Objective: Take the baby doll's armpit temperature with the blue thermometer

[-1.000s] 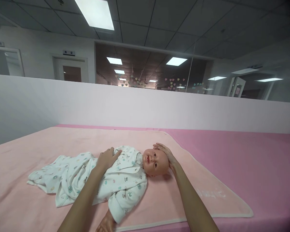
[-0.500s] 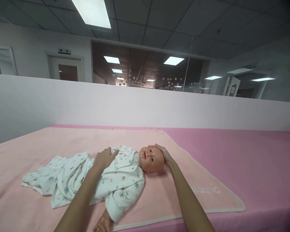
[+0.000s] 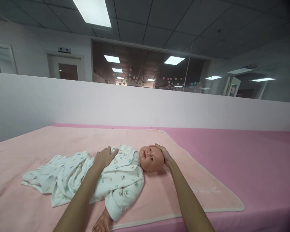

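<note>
A baby doll lies on its back on a peach blanket, its head to the right. White pajamas with small coloured prints cover its body, and one doll hand shows at the near sleeve. My left hand rests open on the doll's chest and belly, fingers spread over the cloth. Against the top of the doll's head, my right hand lies open and cupped, palm touching it. Part of the right fingers is hidden behind the head. Below the belly the pajama legs spread loosely to the left.
A pink sheet lies under the blanket and extends to the right. Behind it runs a low white partition. Farther back are a door and a large window with heart stickers.
</note>
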Demonstrator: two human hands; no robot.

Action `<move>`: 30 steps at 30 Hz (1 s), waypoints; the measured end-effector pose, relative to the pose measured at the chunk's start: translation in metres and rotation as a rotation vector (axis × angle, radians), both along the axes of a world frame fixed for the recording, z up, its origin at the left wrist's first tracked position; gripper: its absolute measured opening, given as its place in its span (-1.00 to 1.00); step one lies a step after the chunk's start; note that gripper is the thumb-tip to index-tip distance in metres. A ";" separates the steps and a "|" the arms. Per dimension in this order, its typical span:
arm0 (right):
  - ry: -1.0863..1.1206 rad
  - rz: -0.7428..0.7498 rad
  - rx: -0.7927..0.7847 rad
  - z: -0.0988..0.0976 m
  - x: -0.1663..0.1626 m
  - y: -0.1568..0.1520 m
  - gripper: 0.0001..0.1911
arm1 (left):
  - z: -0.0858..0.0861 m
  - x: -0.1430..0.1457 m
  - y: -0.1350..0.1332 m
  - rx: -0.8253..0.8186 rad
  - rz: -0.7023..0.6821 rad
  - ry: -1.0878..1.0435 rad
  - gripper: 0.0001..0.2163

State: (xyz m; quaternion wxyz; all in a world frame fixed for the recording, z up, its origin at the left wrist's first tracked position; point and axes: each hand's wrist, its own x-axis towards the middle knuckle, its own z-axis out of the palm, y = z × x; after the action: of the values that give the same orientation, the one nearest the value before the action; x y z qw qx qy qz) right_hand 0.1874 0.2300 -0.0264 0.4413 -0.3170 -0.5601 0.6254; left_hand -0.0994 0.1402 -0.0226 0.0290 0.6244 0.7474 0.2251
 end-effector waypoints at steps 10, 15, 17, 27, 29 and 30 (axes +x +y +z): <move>0.046 -0.080 0.056 0.003 -0.002 -0.002 -0.63 | 0.003 0.001 -0.002 0.003 0.004 -0.005 -0.57; 0.031 -0.050 0.007 0.003 0.000 -0.004 -0.64 | 0.001 0.001 -0.001 -0.002 0.006 -0.003 -0.57; 0.011 0.003 -0.046 0.003 0.000 -0.005 -0.65 | 0.001 0.001 0.000 0.005 0.002 0.002 -0.57; 0.023 -0.038 -0.004 0.003 -0.002 -0.002 -0.64 | 0.001 0.001 -0.001 0.004 0.013 0.001 -0.57; 0.032 -0.049 0.017 0.002 -0.002 -0.001 -0.61 | 0.000 0.000 0.000 0.005 0.006 0.003 -0.57; 0.038 -0.051 0.022 0.002 -0.002 0.000 -0.61 | 0.000 0.000 0.000 0.007 0.003 0.005 -0.57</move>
State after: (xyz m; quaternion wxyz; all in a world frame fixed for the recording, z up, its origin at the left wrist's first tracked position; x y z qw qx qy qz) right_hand 0.1852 0.2296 -0.0245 0.4710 -0.3144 -0.5504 0.6135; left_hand -0.0991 0.1398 -0.0227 0.0247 0.6241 0.7475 0.2260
